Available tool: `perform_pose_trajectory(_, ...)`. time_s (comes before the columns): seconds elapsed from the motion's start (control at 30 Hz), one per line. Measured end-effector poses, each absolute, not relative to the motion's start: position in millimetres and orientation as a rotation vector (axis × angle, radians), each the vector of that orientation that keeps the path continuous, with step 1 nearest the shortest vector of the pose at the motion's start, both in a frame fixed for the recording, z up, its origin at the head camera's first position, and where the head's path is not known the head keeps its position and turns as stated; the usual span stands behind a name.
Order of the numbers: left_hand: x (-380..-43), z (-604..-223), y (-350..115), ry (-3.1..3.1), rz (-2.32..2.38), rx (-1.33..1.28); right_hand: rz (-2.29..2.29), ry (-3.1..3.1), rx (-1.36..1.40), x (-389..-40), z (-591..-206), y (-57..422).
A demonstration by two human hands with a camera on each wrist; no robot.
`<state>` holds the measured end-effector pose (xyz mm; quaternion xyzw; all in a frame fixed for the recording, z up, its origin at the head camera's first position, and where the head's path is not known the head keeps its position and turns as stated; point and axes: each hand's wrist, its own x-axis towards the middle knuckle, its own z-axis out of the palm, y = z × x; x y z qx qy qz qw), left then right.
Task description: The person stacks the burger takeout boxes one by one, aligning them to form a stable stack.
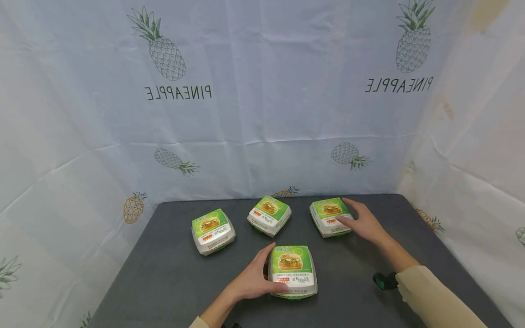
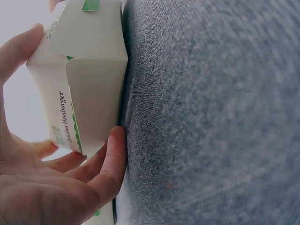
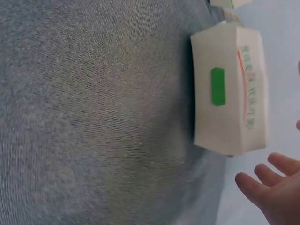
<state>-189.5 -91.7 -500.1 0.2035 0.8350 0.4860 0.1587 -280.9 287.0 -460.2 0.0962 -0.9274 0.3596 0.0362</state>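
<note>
My left hand [image 1: 251, 279] grips a white and green hamburger box [image 1: 293, 268] at the front middle of the table. Its thumb lies on the near part of the lid and its fingers run along the left side. In the left wrist view, thumb and fingers span the box [image 2: 96, 89], which rests low on the dark cloth. My right hand [image 1: 365, 222] is spread beside the back right hamburger box [image 1: 330, 210]. The right wrist view shows loose fingertips [image 3: 246, 182] a small gap from that box [image 3: 217, 122], which has a green tab on its side.
Two more hamburger boxes sit farther back: one at the left [image 1: 210, 224], one in the back middle [image 1: 270, 210]. A dark grey cloth covers the table [image 1: 164, 282]. White curtains [image 1: 279, 114] with pineapple prints stand behind it and along both sides.
</note>
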Motion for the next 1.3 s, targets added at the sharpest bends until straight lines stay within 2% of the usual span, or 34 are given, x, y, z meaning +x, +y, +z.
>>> perform_pose_trajectory(0.3,-189,-498,-92,2.380,1.392,0.586,1.246,-2.946,0.168,-292,-474,290)
perform_pose_trajectory(0.73,-189,-501,-91,2.397,1.389,0.605,1.456,-2.877,0.155,-294,-488,292)
perform_pose_trajectory(1.3,-189,-500,-92,2.396,1.373,0.587,1.594,-2.805,0.070,-277,-484,286)
